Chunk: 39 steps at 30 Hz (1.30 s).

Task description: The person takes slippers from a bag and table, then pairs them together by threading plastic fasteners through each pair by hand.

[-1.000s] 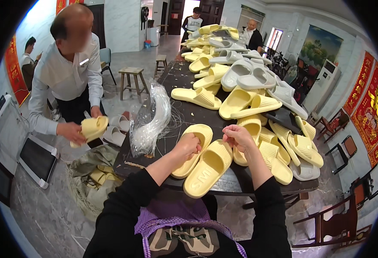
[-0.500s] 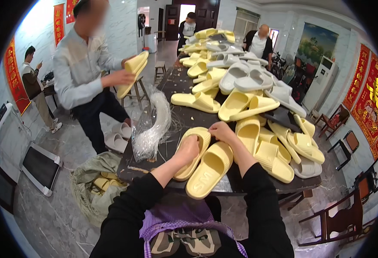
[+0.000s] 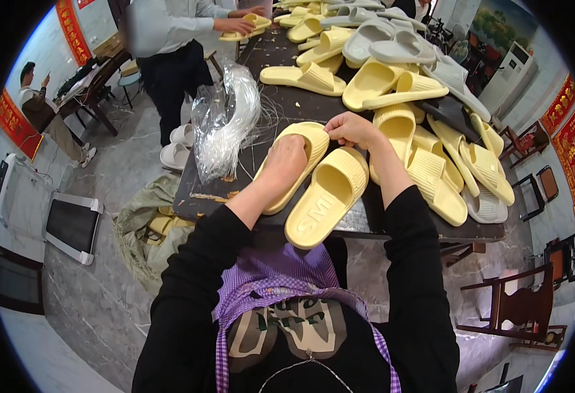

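Table, dark and worn, is lying under both hands. Ahead and right of the right hand, a heap of slippers, yellow and grey, is covering it. On the floor left of the left hand, a greenish sack is gaping, holding yellow footwear. Nearer that hand, a clear bag is resting around or beside shiny strands; which is staying unclear. Between the forearms, the right slipper is overhanging the edge; the left slipper is sitting beneath the left hand. Both are looking light, springy, tough, the thick ribbed strap offering the surest hold. The left hand is curling closed at the strap opening, apparently gripping, fingertips hidden. The right hand is pinching beside the strap, fingertips meeting; anything between them is escaping view.
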Motion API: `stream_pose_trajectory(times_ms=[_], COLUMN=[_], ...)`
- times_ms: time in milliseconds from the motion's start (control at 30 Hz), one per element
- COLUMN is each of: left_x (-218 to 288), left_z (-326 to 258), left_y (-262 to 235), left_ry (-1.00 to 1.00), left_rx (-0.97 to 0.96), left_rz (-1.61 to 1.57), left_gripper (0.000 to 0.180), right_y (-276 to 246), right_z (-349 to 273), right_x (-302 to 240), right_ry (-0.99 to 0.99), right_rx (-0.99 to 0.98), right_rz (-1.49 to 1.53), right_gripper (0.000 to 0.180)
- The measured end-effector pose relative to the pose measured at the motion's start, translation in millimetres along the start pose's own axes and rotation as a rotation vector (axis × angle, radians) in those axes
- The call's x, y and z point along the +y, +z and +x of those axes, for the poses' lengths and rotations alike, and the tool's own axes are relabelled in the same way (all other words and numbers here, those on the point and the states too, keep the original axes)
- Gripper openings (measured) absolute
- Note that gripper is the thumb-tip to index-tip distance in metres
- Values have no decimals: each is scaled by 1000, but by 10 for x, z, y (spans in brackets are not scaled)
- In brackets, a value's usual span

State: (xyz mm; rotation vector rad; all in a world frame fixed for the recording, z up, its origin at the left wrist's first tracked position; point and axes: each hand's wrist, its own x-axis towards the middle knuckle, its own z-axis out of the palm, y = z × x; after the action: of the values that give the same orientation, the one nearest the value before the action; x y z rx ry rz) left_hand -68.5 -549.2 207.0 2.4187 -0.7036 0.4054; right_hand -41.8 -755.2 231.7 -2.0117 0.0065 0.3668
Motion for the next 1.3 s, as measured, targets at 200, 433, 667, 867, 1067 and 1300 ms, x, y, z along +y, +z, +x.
stream_pose_trajectory(times_ms=[200, 433, 667, 867, 1067, 1300], left_x=[17, -47, -41, -43, -88, -21], left_z=[0, 81, 76, 72, 69, 87], left_y=[41, 223, 214, 206, 143, 138], left_ry=[-10, -38, -24, -21, 30, -38], left_rx=[21, 29, 42, 60, 9, 22], left_rz=[57, -42, -96, -104, -113, -100], left_gripper=[18, 18, 18, 17, 16, 14], right_y=[38, 12, 135, 135, 167, 82], right_z=[-82, -67, 97, 130, 138, 104], right_x=[1, 15, 68, 131, 107, 32], right_ry=[17, 123, -324, -438, -459, -73], right_rx=[-68, -112, 268, 405, 256, -30], right_rz=[188, 265, -386, -653, -283, 177], right_gripper=[11, 13, 13, 15, 8, 8])
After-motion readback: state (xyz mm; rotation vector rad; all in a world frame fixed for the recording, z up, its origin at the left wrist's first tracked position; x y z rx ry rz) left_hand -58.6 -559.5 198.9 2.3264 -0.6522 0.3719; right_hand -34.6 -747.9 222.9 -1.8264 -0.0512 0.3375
